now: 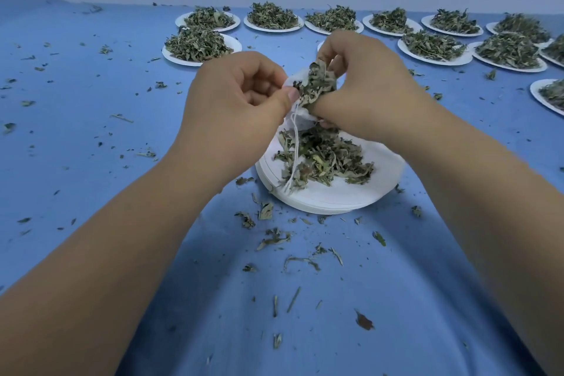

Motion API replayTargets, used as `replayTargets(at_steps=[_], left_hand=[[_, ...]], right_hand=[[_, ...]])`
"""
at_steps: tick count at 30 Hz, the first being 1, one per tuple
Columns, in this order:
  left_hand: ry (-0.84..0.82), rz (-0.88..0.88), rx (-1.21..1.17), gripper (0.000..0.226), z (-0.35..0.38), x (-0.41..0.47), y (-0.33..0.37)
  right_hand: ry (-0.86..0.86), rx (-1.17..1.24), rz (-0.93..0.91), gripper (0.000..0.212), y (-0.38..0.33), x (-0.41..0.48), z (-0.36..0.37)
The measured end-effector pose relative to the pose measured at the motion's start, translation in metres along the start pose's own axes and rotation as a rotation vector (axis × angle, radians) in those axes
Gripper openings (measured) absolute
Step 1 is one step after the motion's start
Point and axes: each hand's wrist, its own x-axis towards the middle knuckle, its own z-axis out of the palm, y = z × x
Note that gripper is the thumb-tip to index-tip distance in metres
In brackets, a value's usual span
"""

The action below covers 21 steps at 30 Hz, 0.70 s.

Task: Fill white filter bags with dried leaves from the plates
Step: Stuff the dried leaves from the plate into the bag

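Many leaf crumbs [122, 117] dot the blue cloth [91, 162] at our left. Our left hand [241, 98] pinches the rim of the white filter bag [302, 115], which hangs in the air above the near plate [335, 201]. Its drawstring [295, 149] dangles onto the loose leaves [329, 159] there. Our right hand [366, 94], close against the bag's other side, grips a clump of dried leaves [317, 82] at the bag's mouth. Farther right, more plates [457, 61] carry leaf heaps.
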Motion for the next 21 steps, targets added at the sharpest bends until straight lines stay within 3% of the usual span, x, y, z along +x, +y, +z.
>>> replayTargets(at_steps=[5, 8, 10, 15, 21], left_hand=[[0.047, -0.108, -0.127, 0.013, -0.003, 0.005, -0.004], [0.029, -0.132, -0.173, 0.008, -0.005, 0.007, -0.007], [0.008, -0.143, -0.191, 0.004, -0.006, 0.007, -0.007], [-0.018, -0.18, -0.268, 0.009, -0.006, 0.007, -0.004], [-0.181, -0.19, -0.439, 0.019, -0.01, 0.005, 0.004]], right_hand=[[-0.194, 0.124, 0.055, 0.04, 0.001, -0.001, -0.02], [-0.306, 0.223, 0.056, 0.036, 0.004, -0.002, -0.027], [-0.233, 0.253, 0.006, 0.026, 0.006, -0.005, -0.026], [0.029, 0.039, -0.299, 0.018, 0.008, -0.014, -0.009], [0.03, 0.136, -0.233, 0.03, 0.003, -0.01, -0.001]])
